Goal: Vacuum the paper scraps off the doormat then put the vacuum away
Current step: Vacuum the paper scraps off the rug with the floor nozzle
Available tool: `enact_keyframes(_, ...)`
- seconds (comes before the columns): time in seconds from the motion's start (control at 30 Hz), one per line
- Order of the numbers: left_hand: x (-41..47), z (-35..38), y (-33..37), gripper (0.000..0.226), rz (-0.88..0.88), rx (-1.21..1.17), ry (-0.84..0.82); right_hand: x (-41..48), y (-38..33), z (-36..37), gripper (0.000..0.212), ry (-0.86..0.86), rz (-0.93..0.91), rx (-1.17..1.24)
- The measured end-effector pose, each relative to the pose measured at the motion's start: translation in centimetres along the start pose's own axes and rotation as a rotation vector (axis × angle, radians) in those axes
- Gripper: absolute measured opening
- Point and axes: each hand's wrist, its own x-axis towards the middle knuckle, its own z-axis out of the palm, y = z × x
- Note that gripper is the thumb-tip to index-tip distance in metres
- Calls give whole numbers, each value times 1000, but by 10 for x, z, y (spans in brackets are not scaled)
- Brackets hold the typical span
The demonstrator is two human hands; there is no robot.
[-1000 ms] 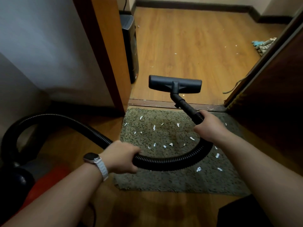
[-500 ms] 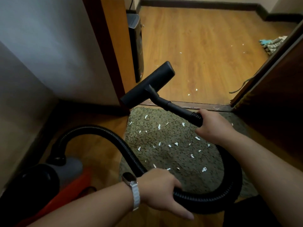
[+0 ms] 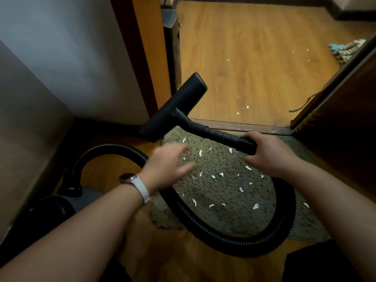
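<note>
Looking down from head height, we see a speckled grey-green doormat [image 3: 223, 190] lying just inside a door threshold. Small white paper scraps [image 3: 195, 202] lie scattered across the doormat's middle and right side, and a few more dot the wooden floor [image 3: 254, 58] beyond the threshold.

Our right hand [image 3: 268, 155] is above the doormat's far edge. Its grip is closed tight round the ribbed cuff where the black hose [image 3: 244, 248] joins the rigid wand [image 3: 215, 134]. The wand runs up and left to the flat black floor head [image 3: 175, 106], which is tilted over the doormat's far left corner, beside the door frame [image 3: 146, 58].

Our left hand [image 3: 166, 167] hovers over the doormat's left edge, blurred, its grip wide open with fingers spread and nothing in it. A watch [image 3: 130, 179] with a pale strap sits on that wrist.

The hose loops from the right hand round the doormat's near edge and passes under the left wrist. It then arches left to the dark vacuum body [image 3: 48, 210], which sits on the floor by the wall at lower left.

Past the frame stands a dark upright box [image 3: 173, 47]. A crumpled cloth [image 3: 345, 48] lies at the far right, by the open door [image 3: 345, 129].
</note>
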Motion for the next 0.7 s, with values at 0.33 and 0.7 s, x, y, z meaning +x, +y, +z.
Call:
enact_keyframes(0.33, 11, -14, -77, 73, -533, -369, 253, -1, -5, 0, 54, 45, -89, -17)
enact_keyframes(0.7, 27, 1, -52, 53, -708, -786, 320, 0, -21, 26, 30, -139, 36, 38)
